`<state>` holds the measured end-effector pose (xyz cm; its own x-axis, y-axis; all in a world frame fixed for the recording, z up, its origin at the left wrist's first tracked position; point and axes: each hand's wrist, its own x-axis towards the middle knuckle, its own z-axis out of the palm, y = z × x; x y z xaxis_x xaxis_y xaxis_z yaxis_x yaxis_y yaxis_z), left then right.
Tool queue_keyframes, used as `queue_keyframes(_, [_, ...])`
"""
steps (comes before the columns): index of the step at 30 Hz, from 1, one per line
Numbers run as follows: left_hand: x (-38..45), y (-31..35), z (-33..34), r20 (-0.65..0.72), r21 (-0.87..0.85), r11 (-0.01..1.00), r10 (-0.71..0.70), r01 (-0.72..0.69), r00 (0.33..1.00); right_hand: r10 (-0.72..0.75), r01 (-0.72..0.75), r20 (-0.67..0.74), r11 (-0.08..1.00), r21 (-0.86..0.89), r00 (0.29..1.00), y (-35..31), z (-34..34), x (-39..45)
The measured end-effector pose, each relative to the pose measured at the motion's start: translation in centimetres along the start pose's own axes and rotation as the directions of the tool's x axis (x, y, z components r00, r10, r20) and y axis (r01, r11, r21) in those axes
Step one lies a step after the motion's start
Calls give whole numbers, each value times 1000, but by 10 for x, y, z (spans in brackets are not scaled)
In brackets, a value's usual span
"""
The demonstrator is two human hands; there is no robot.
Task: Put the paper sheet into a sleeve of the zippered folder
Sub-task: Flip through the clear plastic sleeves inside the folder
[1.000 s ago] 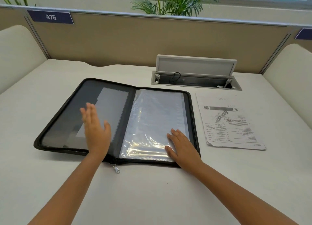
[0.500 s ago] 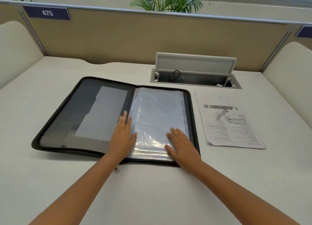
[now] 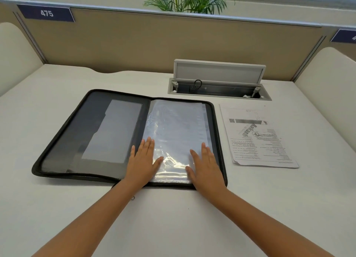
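Observation:
The black zippered folder [image 3: 81, 133] lies open flat on the white desk. Its right half carries a stack of clear plastic sleeves [image 3: 177, 125]. My left hand [image 3: 143, 160] rests flat, fingers straight, on the sleeves' lower left corner beside the spine. My right hand [image 3: 205, 164] lies flat on the sleeves' lower right corner. A small pile of printed paper sheets [image 3: 256, 139] sits on the desk just right of the folder, touched by neither hand.
An open cable hatch [image 3: 217, 79] with a raised lid stands behind the folder. A beige partition [image 3: 154, 44] closes off the desk at the back, cream dividers at both sides. A zipper pull [image 3: 133, 198] lies below the folder's front edge.
My left hand moved right from above the folder's left half and came down flat on the sleeves by the spine. My right hand stayed on the lower right corner.

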<state>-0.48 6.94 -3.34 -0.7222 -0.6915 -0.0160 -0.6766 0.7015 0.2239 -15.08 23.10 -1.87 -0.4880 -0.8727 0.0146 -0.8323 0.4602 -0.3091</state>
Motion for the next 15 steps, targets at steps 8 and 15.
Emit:
queue_keyframes(8, [-20, 30, 12, -27, -23, 999, -25, 24, 999, 129, -128, 101, 992, -18, 987, -8, -2, -34])
queue_keyframes(15, [-18, 28, 13, -11, -33, 999, -3, 3, 1000, 143, -144, 192, 989, -8, 971, -11, -3, -36])
